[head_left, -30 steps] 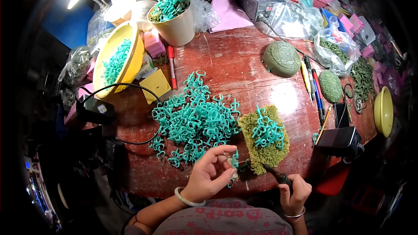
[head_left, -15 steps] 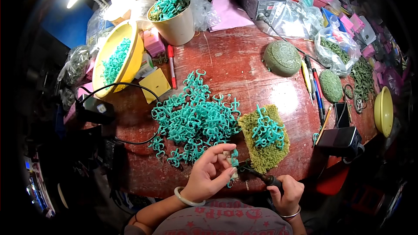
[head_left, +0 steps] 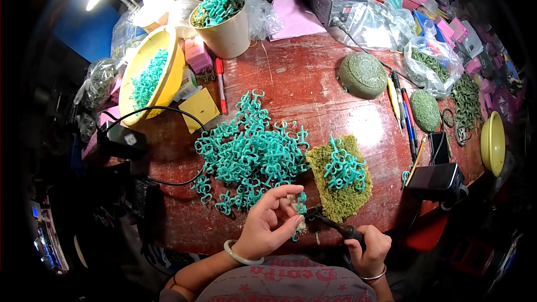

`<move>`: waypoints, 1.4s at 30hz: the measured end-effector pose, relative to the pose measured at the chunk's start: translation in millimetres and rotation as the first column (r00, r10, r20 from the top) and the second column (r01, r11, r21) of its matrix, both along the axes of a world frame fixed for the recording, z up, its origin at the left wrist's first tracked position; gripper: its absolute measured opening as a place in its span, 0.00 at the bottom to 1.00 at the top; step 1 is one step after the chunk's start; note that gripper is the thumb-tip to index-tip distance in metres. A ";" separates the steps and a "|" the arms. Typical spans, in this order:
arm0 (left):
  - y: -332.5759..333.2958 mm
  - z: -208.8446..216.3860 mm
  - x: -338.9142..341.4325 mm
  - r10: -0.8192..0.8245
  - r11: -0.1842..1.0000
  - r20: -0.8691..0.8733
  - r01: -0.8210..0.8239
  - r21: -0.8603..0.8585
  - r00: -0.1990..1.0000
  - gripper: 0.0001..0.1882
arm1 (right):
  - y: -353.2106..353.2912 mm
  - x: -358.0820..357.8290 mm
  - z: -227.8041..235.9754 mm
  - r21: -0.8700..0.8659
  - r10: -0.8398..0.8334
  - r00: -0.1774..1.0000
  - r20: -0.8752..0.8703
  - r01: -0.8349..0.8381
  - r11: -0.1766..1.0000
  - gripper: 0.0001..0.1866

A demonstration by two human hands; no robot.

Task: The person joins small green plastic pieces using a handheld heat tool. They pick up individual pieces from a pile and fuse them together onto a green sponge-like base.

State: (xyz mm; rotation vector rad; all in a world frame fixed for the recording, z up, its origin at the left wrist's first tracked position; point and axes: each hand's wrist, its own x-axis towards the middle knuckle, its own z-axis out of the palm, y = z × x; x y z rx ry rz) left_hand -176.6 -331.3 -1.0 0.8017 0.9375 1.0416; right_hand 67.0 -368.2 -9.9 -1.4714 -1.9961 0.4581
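Observation:
Between the thumb and forefinger of my left hand (head_left: 269, 221) is a small turquoise ring-shaped piece (head_left: 302, 202), held upright near the table's front edge. My right hand (head_left: 371, 249) is wrapped round the black handle of a soldering iron (head_left: 348, 231). Its thin dark shaft points left, the tip close to the held piece; whether they touch I cannot tell. Beyond my left hand spreads a heap of similar turquoise pieces (head_left: 251, 154). Right of it lies a mossy-green sponge pad (head_left: 338, 207) with a small cluster of turquoise pieces (head_left: 344, 170) on top.
A tilted yellow bowl (head_left: 176, 72) and a white bucket (head_left: 229, 45) hold more turquoise pieces. A black cable (head_left: 187, 113) arcs beside the heap. On the right are a round green block (head_left: 362, 75), several pens (head_left: 408, 117), a black box-shaped device (head_left: 436, 182) and a yellow dish (head_left: 493, 144).

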 end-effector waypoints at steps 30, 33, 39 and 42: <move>0.9 7.8 -4.6 -0.069 0.995 -0.042 0.066 -0.068 0.997 0.23 | -1.2 14.0 3.0 0.026 -0.091 0.983 0.162 0.088 0.996 0.23; 0.8 6.4 -3.8 -0.059 0.997 -0.033 0.057 -0.051 0.998 0.22 | -0.7 12.5 3.5 0.015 -0.078 0.984 0.160 0.077 0.997 0.22; 1.2 6.0 -3.8 -0.078 0.997 -0.051 0.076 -0.032 0.996 0.22 | 4.9 -0.6 3.3 0.019 -0.047 0.999 0.004 0.047 0.999 0.21; 1.1 5.6 -2.4 -0.070 0.997 -0.035 0.069 -0.042 0.997 0.23 | 5.9 -6.4 0.2 0.001 0.013 1.000 -0.020 -0.013 1.000 0.20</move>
